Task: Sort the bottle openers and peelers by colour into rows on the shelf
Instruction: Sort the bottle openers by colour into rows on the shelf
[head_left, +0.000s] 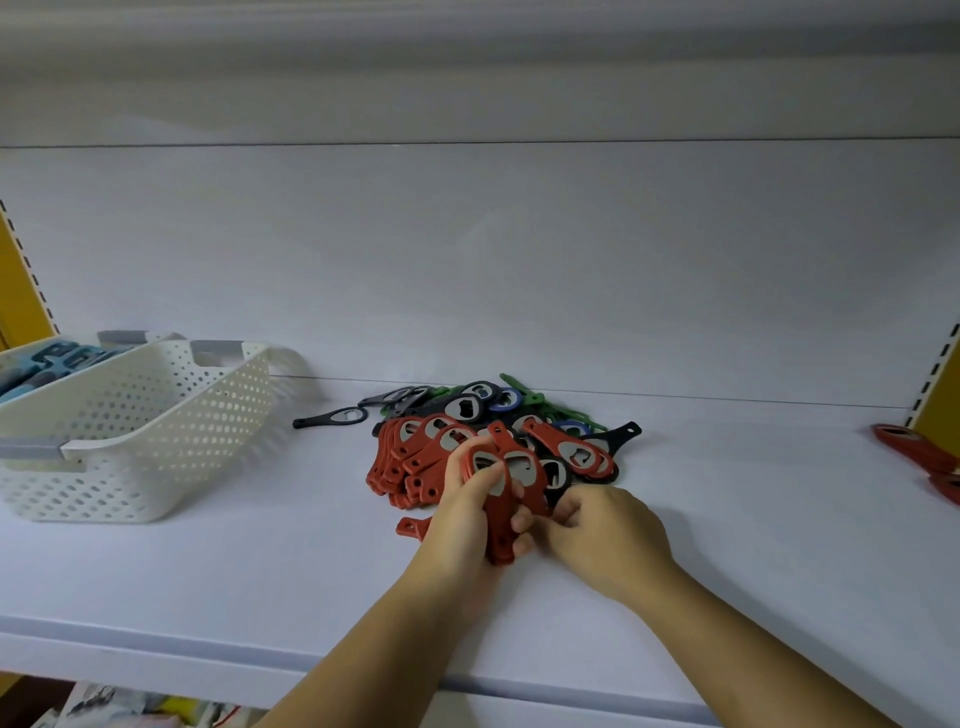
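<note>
Red, black, green and blue openers (500, 441); white perforated basket (156, 415), grey handles (215, 347), perhaps teal contents (52, 364).

Soft, even light falls on the white shelf (519, 291), shadows faint, detail smeared (edges bend, wide-angle).

Of the person, only two hands and two forearms show. The left hand (467, 525) and the right hand (602, 535) are bare, with slim fingers and smooth, rounded knuckles (the nails are too small and blurred to judge). The left forearm (363, 649) and the right forearm (753, 649) are bare as well, uncovered from the wrists to the bottom of the view, beyond the front edge of the shelf (208, 571). Both forearms are slender and widen gently from wrist toward elbow.
</note>
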